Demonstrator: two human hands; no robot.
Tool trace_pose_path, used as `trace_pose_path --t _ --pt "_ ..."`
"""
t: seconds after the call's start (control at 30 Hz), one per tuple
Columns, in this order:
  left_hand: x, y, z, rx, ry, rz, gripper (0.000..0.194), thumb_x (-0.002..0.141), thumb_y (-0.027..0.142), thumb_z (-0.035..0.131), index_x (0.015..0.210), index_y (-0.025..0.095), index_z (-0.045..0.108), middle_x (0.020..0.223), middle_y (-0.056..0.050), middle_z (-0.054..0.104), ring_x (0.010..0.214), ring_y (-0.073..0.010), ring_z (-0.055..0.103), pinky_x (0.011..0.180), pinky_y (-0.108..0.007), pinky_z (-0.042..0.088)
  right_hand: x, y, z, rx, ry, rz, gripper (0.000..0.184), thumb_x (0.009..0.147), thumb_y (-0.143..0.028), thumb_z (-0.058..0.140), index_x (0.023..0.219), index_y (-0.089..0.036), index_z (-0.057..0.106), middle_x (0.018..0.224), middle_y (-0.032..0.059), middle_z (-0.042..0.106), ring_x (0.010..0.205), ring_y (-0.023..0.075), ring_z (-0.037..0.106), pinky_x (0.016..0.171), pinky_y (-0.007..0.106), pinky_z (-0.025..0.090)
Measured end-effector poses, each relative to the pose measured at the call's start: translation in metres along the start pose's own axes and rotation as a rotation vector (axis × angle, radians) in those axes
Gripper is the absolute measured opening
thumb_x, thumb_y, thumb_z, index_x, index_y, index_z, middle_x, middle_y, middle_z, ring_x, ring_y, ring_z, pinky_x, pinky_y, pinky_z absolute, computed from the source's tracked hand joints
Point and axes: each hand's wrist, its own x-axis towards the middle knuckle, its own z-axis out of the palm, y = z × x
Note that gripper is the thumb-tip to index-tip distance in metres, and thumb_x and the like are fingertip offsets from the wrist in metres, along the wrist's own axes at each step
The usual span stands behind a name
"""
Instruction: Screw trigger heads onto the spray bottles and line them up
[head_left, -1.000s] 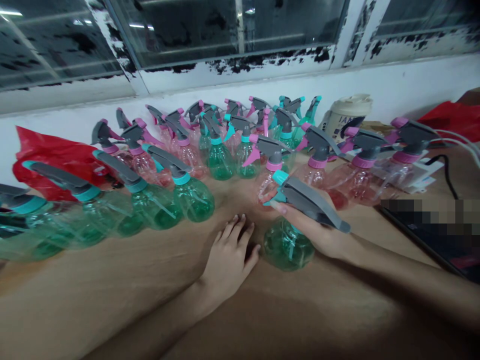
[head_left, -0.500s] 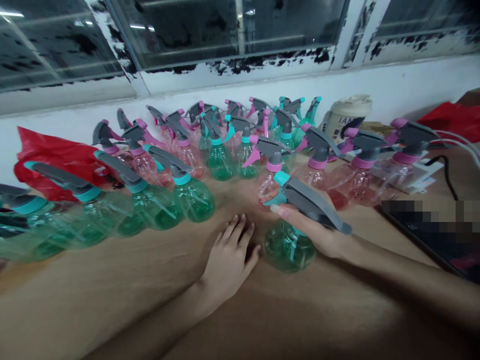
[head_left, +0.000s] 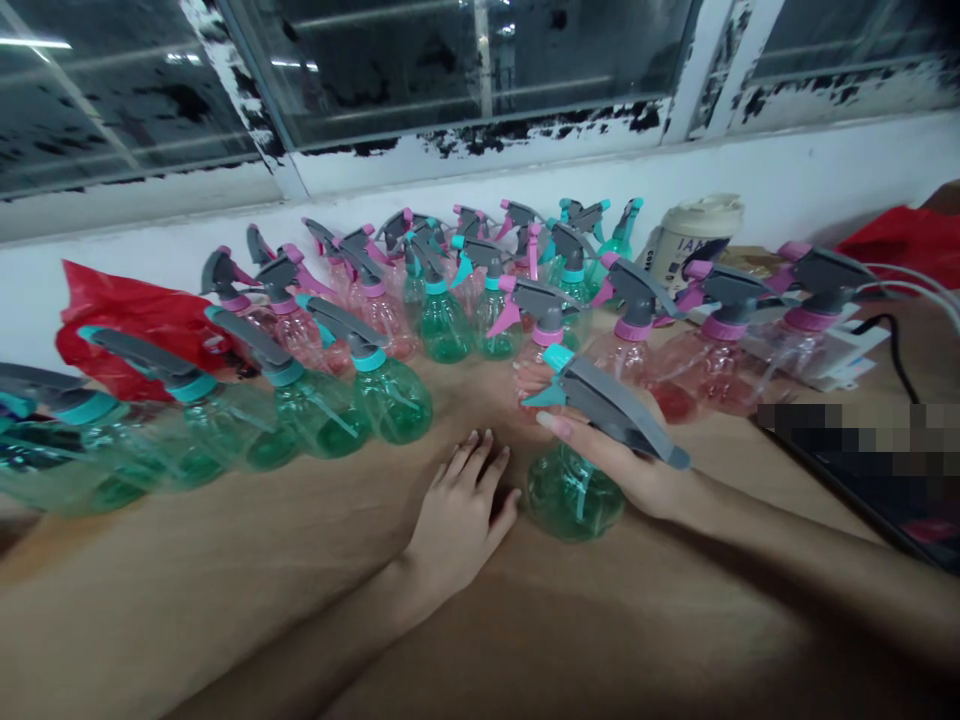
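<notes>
My right hand [head_left: 637, 465] is closed round the neck of a green spray bottle [head_left: 574, 495] with a grey and turquoise trigger head, its nozzle pointing up and left. The thumb lies along the near side below the trigger; the other fingers are mostly hidden behind the head. To the left of that bottle, my left hand [head_left: 465, 505] rests palm down on the wooden table [head_left: 225, 610], fingers stretched out and holding nothing. Beyond my left hand stands another green spray bottle [head_left: 394, 400], the nearest end of a green row. A pink spray bottle [head_left: 547, 325] is partly hidden behind the held one.
Several pink and green spray bottles crowd the back, by the wall. A red plastic bag [head_left: 135, 325] lies at the left. On the right are a white paper cup [head_left: 697, 235], a dark-screened device [head_left: 840, 470], a white box with cables [head_left: 847, 350] and another red bag [head_left: 900, 250].
The held green spray bottle and my right hand have shifted very slightly left. My left hand stays put. The view has turned a little, moving the left-hand bottles and bag rightward.
</notes>
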Motion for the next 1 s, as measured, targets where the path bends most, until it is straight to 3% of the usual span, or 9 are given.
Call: trace_pose_path --t 0.27,0.37,0.5,0.63,0.77,1.0 --pt "0.001 0.001 -0.003 -0.044 -0.023 -0.023 0.043 0.089 0.025 0.052 0.128 0.008 0.047 0.134 -0.018 0.049 0.129 -0.0307 0.038 0.103 -0.048 0.035 0.002 -0.005 -0.001 0.036 -0.016 -0.019 0.021 0.083 -0.031 0.061 0.102 -0.025 0.063 0.104 0.0025 0.069 0.093 0.0193 0.065 0.084 0.035 0.051" --pt "-0.002 0.003 -0.009 -0.152 -0.033 -0.020 0.063 0.080 0.031 0.061 0.134 0.009 0.038 0.135 -0.018 0.046 0.128 -0.0313 0.039 0.104 -0.048 0.032 0.003 -0.008 -0.001 0.025 -0.021 -0.027 0.018 0.084 -0.032 0.059 0.098 -0.023 0.064 0.100 0.0038 0.069 0.090 0.0191 0.064 0.085 0.036 0.050" --pt "-0.010 0.011 -0.019 -0.305 -0.064 -0.007 0.090 0.068 0.037 0.069 0.142 0.017 0.022 0.141 -0.014 0.039 0.129 -0.0321 0.035 0.106 -0.049 0.029 0.003 -0.010 -0.002 -0.063 -0.006 -0.053 0.015 0.084 -0.034 0.058 0.091 -0.022 0.064 0.083 0.0018 0.067 0.073 0.0175 0.063 0.078 0.036 0.050" --pt "-0.016 0.020 -0.024 -0.396 -0.112 -0.073 0.094 0.068 0.038 0.070 0.143 0.022 0.016 0.141 -0.014 0.038 0.129 -0.0340 0.035 0.103 -0.054 0.030 0.002 -0.012 -0.003 -0.114 0.000 -0.042 0.018 0.084 -0.039 0.056 0.088 -0.023 0.063 0.078 0.0017 0.064 0.070 0.0175 0.060 0.067 0.033 0.048" --pt "-0.016 0.026 -0.024 -0.468 -0.086 -0.115 0.093 0.068 0.037 0.070 0.143 0.022 0.017 0.139 -0.014 0.039 0.128 -0.0338 0.036 0.102 -0.053 0.032 0.002 -0.012 -0.001 -0.139 0.015 -0.031 0.021 0.084 -0.040 0.056 0.077 -0.020 0.061 0.068 -0.0003 0.058 0.059 0.0142 0.055 0.057 0.031 0.043" --pt "-0.014 0.038 -0.025 -0.449 -0.082 -0.155 0.099 0.069 0.048 0.070 0.145 0.022 0.011 0.140 -0.016 0.037 0.130 -0.0371 0.033 0.101 -0.057 0.031 0.001 -0.010 0.000 -0.018 -0.028 -0.016 0.024 0.082 -0.043 0.059 0.092 -0.021 0.063 0.089 0.0042 0.066 0.081 0.0185 0.062 0.073 0.034 0.049"
